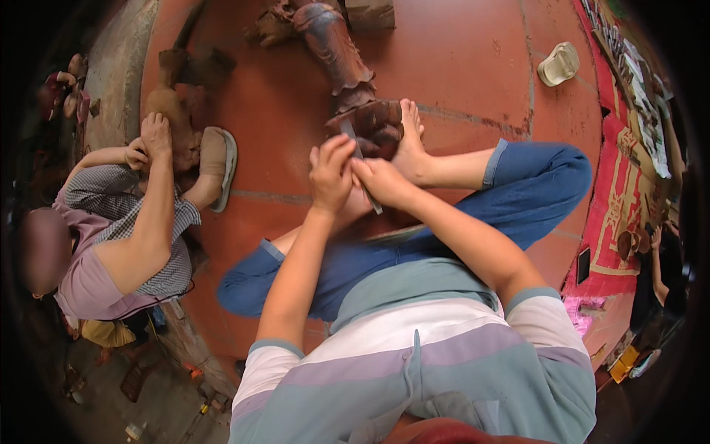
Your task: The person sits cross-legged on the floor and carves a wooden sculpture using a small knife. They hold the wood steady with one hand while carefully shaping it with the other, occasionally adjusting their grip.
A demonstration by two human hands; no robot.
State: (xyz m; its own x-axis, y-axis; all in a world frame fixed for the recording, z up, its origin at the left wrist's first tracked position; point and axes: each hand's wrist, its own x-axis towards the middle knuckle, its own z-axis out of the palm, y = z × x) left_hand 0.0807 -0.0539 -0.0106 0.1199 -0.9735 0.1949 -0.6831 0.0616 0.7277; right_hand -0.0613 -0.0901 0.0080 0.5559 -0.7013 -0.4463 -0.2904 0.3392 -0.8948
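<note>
A long, flat, narrow grey metal tool (347,129), perhaps a file or chisel, slants between my hands. My right hand (386,182) is closed round its lower part, and its tail end sticks out below. The bent fingers of my left hand (330,176) press against it from the left; their tips are partly hidden. Beyond my hands lies a carved reddish-brown wooden figure (336,53). Its dark base (376,118) is nearest me, close to the tool's far end and my bare foot (413,152). Whether the tool touches the wood I cannot tell.
At left, another person (122,244) sits with both hands by a brown wood carving (174,103). A wooden block (370,13) stands at the far edge. On the right are a pale slipper (558,64), a red printed mat (617,200) and a dark phone (583,265).
</note>
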